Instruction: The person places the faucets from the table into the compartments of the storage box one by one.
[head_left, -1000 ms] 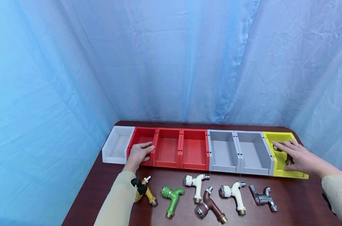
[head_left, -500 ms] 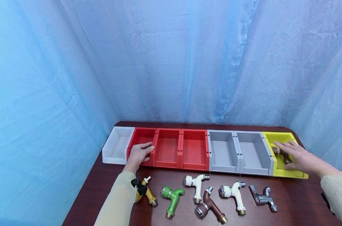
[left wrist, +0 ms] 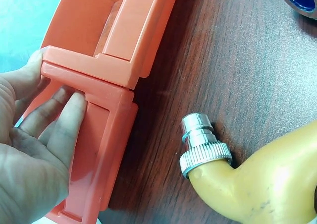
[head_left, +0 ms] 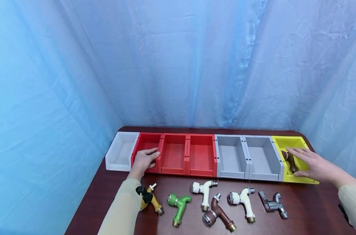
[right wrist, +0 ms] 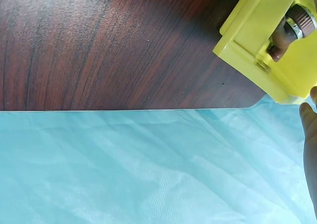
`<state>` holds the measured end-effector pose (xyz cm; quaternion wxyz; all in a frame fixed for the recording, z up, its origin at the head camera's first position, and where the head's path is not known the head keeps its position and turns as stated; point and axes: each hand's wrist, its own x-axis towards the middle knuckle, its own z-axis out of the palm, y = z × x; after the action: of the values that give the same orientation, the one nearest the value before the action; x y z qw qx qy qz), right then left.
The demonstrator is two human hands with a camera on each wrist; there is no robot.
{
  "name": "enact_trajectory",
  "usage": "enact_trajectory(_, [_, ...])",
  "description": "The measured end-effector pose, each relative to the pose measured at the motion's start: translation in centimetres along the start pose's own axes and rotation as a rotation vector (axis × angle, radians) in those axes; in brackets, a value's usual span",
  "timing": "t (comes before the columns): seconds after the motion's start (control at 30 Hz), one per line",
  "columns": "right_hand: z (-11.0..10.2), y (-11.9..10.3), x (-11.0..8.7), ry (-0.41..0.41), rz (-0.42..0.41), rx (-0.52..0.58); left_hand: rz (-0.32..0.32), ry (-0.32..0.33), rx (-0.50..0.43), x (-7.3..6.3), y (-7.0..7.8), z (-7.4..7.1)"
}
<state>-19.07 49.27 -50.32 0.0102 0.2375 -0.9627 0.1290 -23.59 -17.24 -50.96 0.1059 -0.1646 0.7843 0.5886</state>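
My left hand [head_left: 144,161] pinches the side wall of the leftmost red bin [left wrist: 101,144], with fingers inside that bin and the tip of another digit over the wall's top edge. Below its wrist lies a yellow tap [left wrist: 262,184], partly covered by the sleeve in the head view. On the far right, my right hand [head_left: 317,166] spreads over the yellow bin [head_left: 304,180], its fingers relaxed and holding nothing. A brown tap [head_left: 291,162] rests inside that bin along its left side. Only a bit of the right hand's fingers shows in the right wrist view.
Between the hands run two more red bins [head_left: 201,155] and two grey bins [head_left: 261,156]; a white bin [head_left: 122,151] ends the row at left. In front lie a green tap [head_left: 181,207], two white taps [head_left: 206,194], another brown tap [head_left: 220,210] and a chrome tap [head_left: 275,205].
The brown tap in the yellow bin has shifted left and turned, and the right hand's fingers have come away from it. The left hand has stayed at the red bin's wall.
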Motion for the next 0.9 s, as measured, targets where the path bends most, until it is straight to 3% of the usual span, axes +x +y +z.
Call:
enact_trajectory(0.23, [0.2,-1.1,-1.0,0.053,-0.072,-0.014,-0.001,-0.004,0.004,-0.1,0.2,0.0])
enact_trajectory(0.57, [0.4,-2.9,-1.1,0.175,-0.264,-0.124,0.003,-0.002,0.009,-0.1,0.0,0.0])
enact_trajectory(0.9, [0.3,-4.9,-1.8,0.119,-0.275,-0.105,0.002,0.005,0.014,0.1,-0.2,0.0])
